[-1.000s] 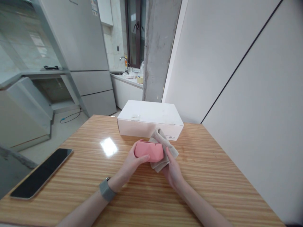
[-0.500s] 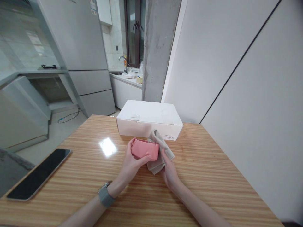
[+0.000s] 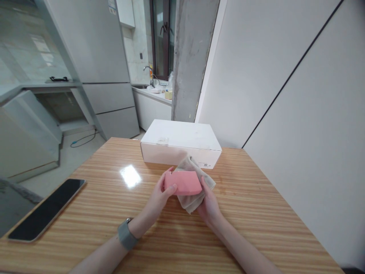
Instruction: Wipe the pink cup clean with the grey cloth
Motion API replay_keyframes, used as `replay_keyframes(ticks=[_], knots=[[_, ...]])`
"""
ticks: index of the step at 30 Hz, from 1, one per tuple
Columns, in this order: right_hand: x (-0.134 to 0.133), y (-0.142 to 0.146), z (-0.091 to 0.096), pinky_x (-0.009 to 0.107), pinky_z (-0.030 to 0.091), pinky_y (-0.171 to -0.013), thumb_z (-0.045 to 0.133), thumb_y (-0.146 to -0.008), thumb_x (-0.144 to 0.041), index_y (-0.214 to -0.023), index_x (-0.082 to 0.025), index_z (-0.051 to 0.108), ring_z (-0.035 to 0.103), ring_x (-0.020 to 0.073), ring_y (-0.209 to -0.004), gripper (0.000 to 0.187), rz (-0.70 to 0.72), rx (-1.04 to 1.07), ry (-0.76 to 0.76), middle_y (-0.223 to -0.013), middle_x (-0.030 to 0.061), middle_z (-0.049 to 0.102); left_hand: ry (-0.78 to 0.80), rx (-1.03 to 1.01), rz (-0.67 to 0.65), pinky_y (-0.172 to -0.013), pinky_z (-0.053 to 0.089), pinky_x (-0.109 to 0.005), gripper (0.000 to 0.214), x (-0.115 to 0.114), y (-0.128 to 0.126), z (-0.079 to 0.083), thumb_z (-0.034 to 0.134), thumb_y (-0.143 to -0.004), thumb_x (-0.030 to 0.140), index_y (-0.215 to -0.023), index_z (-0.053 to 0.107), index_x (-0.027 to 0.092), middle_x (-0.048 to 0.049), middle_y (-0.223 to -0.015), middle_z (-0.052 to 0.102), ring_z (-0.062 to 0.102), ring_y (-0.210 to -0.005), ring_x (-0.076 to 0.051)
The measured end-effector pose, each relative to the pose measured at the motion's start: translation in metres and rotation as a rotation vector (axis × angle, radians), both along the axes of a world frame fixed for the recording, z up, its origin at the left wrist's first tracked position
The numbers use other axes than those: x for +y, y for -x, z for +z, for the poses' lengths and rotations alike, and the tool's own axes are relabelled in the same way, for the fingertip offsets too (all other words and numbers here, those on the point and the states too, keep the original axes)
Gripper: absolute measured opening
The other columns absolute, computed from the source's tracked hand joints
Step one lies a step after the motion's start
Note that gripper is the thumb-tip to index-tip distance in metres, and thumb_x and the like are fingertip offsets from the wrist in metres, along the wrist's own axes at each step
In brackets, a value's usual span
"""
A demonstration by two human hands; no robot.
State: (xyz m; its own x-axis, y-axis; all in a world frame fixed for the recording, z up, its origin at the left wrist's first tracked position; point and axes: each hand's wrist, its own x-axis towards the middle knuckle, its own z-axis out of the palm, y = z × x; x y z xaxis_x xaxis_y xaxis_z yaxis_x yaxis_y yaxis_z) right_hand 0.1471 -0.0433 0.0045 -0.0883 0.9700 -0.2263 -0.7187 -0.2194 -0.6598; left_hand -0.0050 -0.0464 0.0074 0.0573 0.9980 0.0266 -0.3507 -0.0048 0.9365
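My left hand (image 3: 161, 193) grips the left end of a small pink box-like case (image 3: 184, 182), thumb on its near face and fingers behind. Its kind is not plain from here. A grey-beige cloth (image 3: 188, 203) is in my right hand (image 3: 210, 203), closed around it, with the cloth spread behind and below the case. My right thumb lies by the case's right end. The cloth hides the other right fingers in part. Both hands are above the wooden table (image 3: 242, 228).
A white cardboard box (image 3: 179, 137) stands just beyond my hands at the table's far edge. A dark-screened phone or tablet (image 3: 48, 209) lies at the left edge. A white wall (image 3: 285, 95) runs along the right, and a grey fridge (image 3: 94, 45) stands behind.
The pink case has shifted slightly right and turned, so a flat face shows where its upper opening edge was visible. Both hands moved a little right, and the cloth is spread wider behind it.
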Motion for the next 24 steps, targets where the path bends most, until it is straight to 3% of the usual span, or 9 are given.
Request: replay_keyframes(ticks=[7,14,21,24], knots=[[0.000,0.003,0.002,0.045,0.049,-0.100,0.072,-0.078,-0.050,-0.104,-0.022,0.075,0.066,0.0302,-0.113,0.038,0.028,0.036,-0.009,-0.105,0.0056,0.079,0.011,0.038,0.005,-0.090,0.047,-0.033,0.073,0.000,0.001,-0.001,0.079,-0.066,0.040,-0.130,0.050,0.018,-0.0102,-0.118,0.063,0.058,-0.109,-0.026],[-0.006,0.004,0.006,0.045,0.047,-0.102,0.071,-0.077,-0.056,-0.108,-0.024,0.074,0.061,0.0308,-0.120,0.044,0.089,0.012,-0.026,-0.112,0.0050,0.077,-0.007,0.142,0.099,-0.084,0.051,-0.034,0.085,0.002,0.004,0.006,0.081,-0.060,0.035,-0.134,0.042,0.019,-0.0069,-0.107,0.062,0.061,-0.093,-0.022],[-0.006,0.004,0.005,0.045,0.047,-0.103,0.076,-0.072,-0.055,-0.107,-0.025,0.075,0.062,0.0314,-0.120,0.046,0.049,-0.031,-0.017,-0.113,0.0040,0.076,-0.117,0.334,0.181,-0.099,0.045,-0.041,0.084,0.004,0.006,-0.002,0.080,-0.064,0.032,-0.138,0.040,0.022,-0.0115,-0.127,0.056,0.056,-0.115,-0.028],[-0.004,0.001,0.007,0.044,0.048,-0.102,0.075,-0.073,-0.054,-0.107,-0.025,0.075,0.060,0.0307,-0.123,0.045,0.013,-0.039,-0.006,-0.115,0.0035,0.076,-0.074,0.153,0.057,-0.106,0.039,-0.043,0.078,0.008,0.004,-0.008,0.067,-0.078,0.039,-0.145,0.033,0.020,-0.0141,-0.135,0.053,0.052,-0.124,-0.028]])
